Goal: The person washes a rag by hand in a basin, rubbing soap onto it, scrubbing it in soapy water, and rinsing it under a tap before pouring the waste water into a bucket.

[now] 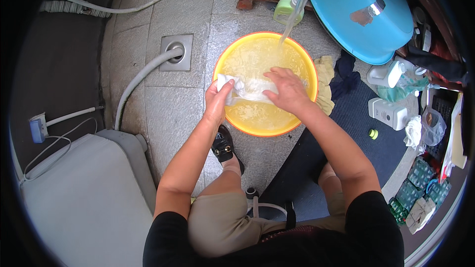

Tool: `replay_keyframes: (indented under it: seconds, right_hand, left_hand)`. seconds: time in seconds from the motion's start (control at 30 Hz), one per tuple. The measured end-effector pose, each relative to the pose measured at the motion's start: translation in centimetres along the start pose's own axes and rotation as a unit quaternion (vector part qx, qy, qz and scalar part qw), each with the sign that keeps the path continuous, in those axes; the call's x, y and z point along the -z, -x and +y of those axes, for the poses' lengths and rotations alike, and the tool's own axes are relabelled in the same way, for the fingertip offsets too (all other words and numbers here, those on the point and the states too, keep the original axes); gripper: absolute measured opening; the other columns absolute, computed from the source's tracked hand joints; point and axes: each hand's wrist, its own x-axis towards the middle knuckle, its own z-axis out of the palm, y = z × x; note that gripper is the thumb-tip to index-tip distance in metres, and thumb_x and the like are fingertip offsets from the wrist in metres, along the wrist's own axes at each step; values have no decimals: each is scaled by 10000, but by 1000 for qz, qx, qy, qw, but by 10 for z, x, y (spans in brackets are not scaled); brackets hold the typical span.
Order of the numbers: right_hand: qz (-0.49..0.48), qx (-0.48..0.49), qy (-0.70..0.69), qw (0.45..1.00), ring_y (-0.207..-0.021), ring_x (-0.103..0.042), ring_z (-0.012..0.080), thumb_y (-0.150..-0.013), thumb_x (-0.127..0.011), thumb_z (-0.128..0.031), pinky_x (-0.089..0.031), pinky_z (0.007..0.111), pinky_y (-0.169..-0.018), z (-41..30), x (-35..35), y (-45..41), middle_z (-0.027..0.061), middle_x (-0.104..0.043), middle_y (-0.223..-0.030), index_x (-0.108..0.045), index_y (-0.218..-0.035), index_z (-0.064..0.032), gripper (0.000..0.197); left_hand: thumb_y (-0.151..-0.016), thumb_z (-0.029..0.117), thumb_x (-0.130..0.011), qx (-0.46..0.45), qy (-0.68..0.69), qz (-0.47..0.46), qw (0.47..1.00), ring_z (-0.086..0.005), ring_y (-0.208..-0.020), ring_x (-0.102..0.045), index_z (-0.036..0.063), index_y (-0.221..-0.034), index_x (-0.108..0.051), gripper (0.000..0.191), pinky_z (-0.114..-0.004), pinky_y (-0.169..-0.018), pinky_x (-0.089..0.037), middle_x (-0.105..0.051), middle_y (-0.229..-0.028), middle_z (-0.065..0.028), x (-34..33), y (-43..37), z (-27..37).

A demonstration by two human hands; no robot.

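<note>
A round yellow plastic basin (264, 132) with an orange rim stands on the floor before me, holding water. My left hand (219, 98) grips one end of a wet white cloth (256, 89) at the basin's left side. The cloth stretches across the water towards my right hand (287, 89), whose fingers are spread over its other end. Whether those fingers touch the cloth is hard to tell. A stream of water (295, 11) falls from above into the back of the basin.
A floor drain (176, 52) with a grey corrugated hose (137, 76) lies left of the basin. Right of it are a yellow cloth (324, 81), a dark cloth (345, 74) and a dark mat (356, 129). A blue tub (356, 11), green bottle (285, 11) and white bottle (386, 113) stand around.
</note>
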Motion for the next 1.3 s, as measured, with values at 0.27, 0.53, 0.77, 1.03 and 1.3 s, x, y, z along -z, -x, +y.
replay_keyframes:
  seconds: [0.27, 0.53, 0.77, 1.03, 1.3]
  right_hand:
    - [-164, -115, -98, 975, -917, -601, 314, -764, -629, -251, -467, 398, -804, 14, -29, -14, 153, -631, -944, -553, -1071, -81, 358]
    - [23, -185, -360, 914, -842, -591, 184, -774, -693, -198, -468, 304, -751, 36, -16, 3, 110, -607, -916, -506, -999, -23, 341]
    - [344, -209, -314, 860, -781, -582, 171, -838, -621, -147, -462, 287, -720, 52, -23, 8, 88, -607, -833, -526, -959, -56, 179]
    - [121, -49, 36, 991, -1068, -522, 316, -737, -645, -180, -405, 411, -913, 26, 1, 4, 171, -567, -1122, -547, -1123, -51, 418]
    - [-84, -103, 61, 989, -1098, -511, 301, -732, -671, -396, -355, 442, -945, 2, -25, -14, 152, -557, -1159, -421, -1303, -79, 699]
  left_hand:
    - [-844, 73, -537, -246, -162, 82, 952, -135, -949, -524, -21, -736, -605, 159, -267, -831, -422, -541, -1094, -60, 17, -7, 4]
    - [-950, 203, -460, -60, -174, 74, 980, -36, -481, -434, 37, -921, -594, 215, -196, -434, -349, -558, -642, 28, 13, 7, 12]
    - [-939, 133, -452, -123, -52, 13, 991, -85, -787, -582, 16, -1032, -579, 196, -230, -720, -481, -634, -920, -41, 11, 5, 11]
    - [-911, 174, -515, -58, -116, -16, 991, -69, -798, -576, 29, -1020, -624, 211, -225, -750, -471, -634, -885, 8, -4, 12, 14]
    - [-838, 238, -593, -170, -480, 0, 860, -375, -1208, -410, 58, -1066, -630, 293, -364, -1011, -342, -348, -1339, -253, 2, -20, -23]
